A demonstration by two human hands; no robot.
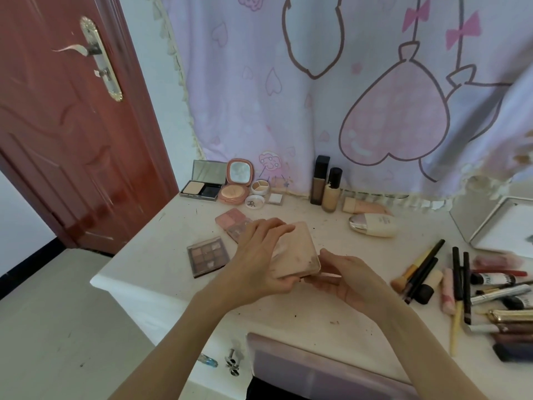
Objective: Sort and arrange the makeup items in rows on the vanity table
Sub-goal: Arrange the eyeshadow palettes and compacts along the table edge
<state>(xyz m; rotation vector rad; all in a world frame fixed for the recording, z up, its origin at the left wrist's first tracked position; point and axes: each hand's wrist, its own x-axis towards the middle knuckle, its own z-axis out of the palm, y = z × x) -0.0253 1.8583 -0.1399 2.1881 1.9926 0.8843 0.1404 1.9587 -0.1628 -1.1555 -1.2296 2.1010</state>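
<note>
Both hands hold a pale pink square compact (297, 251) above the middle of the white vanity table (150, 241). My left hand (259, 255) curls over its top and left side. My right hand (349, 281) grips its lower right corner from beneath. An eyeshadow palette (208, 256) lies left of the hands, and a pink blush palette (232, 219) lies just behind them. At the back left stand an open powder case (202, 189), an open round pink compact (235, 192) and small pots (260, 187). Two foundation bottles (326, 186) stand at the back centre.
Brushes, pencils and tubes (461, 287) lie heaped at the right. A white bottle (373, 225) and a peach tube (364, 206) lie on their sides. A mirror (501, 223) leans at the far right. A red door (57, 125) is left; a lilac chair back (317, 368) is below.
</note>
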